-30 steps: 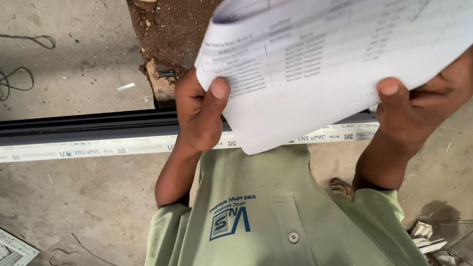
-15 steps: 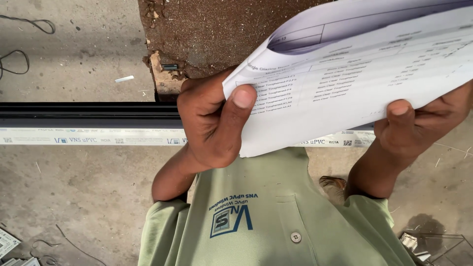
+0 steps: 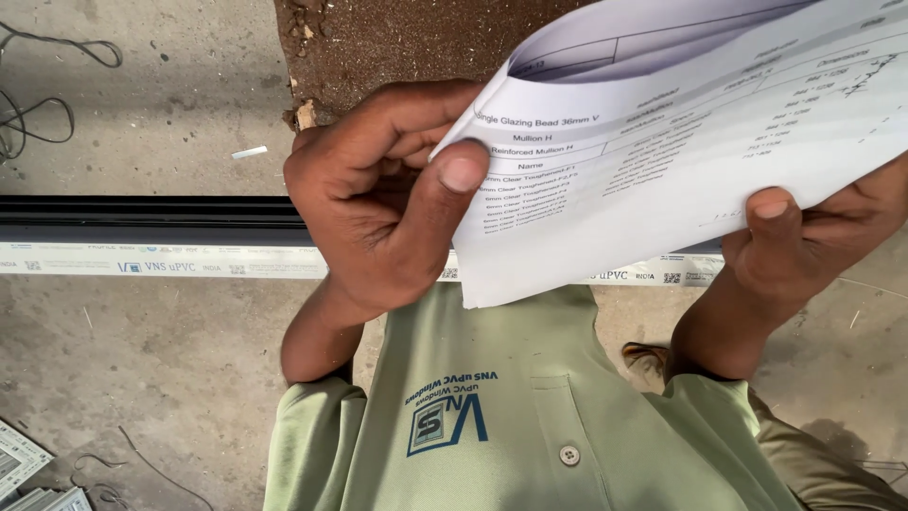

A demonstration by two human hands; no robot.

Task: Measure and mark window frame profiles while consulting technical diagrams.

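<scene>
A loose cable (image 3: 38,104) lies curled on the concrete floor (image 3: 142,378) at the far left, and a long window-frame bar (image 3: 142,232), dark on its upper side and white with small print on its lower, runs across the floor from that edge and passes under both hands. Just right of it the person's left hand (image 3: 383,203) pinches the near left corner of a sheaf of printed sheets (image 3: 662,161), thumb pressed flat on the top page and the fingers curled behind it, a closed grip on the paper. The sheets are held up in the air above the bar and in front of a pale green polo shirt (image 3: 530,416), with the top page bowed upward so that a second sheet shows beneath it near the upper edge. Behind them a patch of brown soil (image 3: 397,43) borders the concrete. At the right the right hand (image 3: 804,246) clamps the lower right edge of the same sheets, thumb on top, likewise closed on the paper. Judging by how things lie, the work stands at a reading stage: the list of rows is open and being looked over, while the bar rests untouched on the floor and no tool is in either hand. Scraps of white offcut (image 3: 24,468) sit at the bottom left corner.
</scene>
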